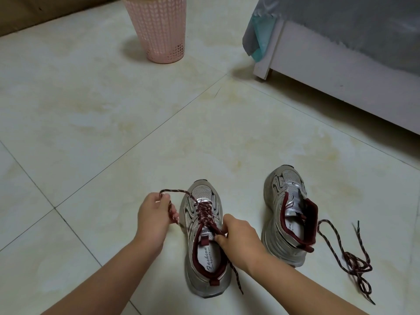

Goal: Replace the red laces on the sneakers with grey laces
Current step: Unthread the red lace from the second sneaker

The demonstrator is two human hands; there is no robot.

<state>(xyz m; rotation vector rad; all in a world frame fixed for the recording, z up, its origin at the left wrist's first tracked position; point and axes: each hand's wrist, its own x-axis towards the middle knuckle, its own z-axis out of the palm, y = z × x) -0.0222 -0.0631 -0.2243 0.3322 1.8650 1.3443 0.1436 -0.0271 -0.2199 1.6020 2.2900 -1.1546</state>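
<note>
Her left hand (154,218) pinches a red lace (205,212) end; the right hand (238,237) grips it at the laced sneaker (204,258). The other sneaker (286,214) stands beside a pulled-out lace (350,255) on cream floor tiles (113,110), with a pink basket (159,30) and a bed frame (341,71) beyond.

Floor (113,110): glossy, smooth tile, showing yellowish mottling. Basket (159,30), upper left: matt pink perforated plastic. Sneakers (284,212): silver mesh cloth with shiny synthetic overlays. Laces (341,253): braided, speckled dark-red cord. Cover (352,21), upper right: matt grey cloth, draping over a smooth white frame (329,71).
</note>
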